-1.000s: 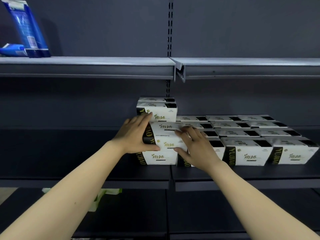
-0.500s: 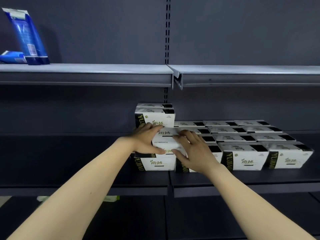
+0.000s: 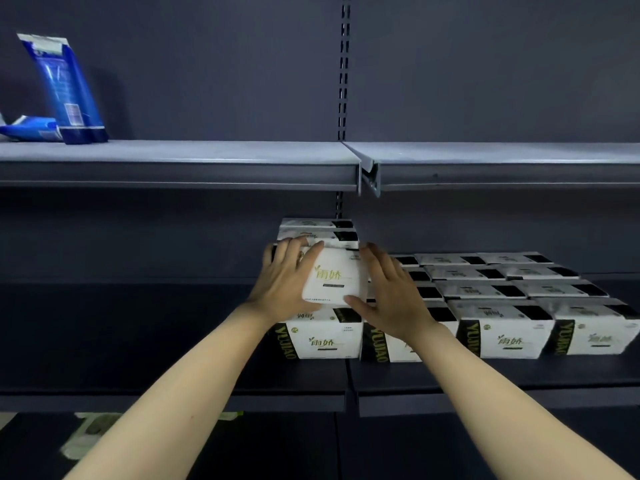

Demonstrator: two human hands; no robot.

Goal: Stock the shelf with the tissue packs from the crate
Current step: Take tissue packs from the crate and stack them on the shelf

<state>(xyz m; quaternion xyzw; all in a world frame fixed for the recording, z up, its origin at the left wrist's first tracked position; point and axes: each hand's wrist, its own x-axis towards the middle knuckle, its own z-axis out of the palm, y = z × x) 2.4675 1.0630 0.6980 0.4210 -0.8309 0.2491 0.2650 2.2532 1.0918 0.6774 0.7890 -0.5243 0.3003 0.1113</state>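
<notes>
White tissue pack (image 3: 332, 277) sits tilted on the left stack on the shelf (image 3: 173, 389); our left hand (image 3: 285, 282) and right hand (image 3: 391, 292) grip its sides. We'd lay it flat and square the edges.

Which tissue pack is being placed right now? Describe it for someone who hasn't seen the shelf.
On the middle shelf, find the taller stack at the left end of the white packs. The held pack sits tilted on top of its front, between left hand and right hand.
</notes>
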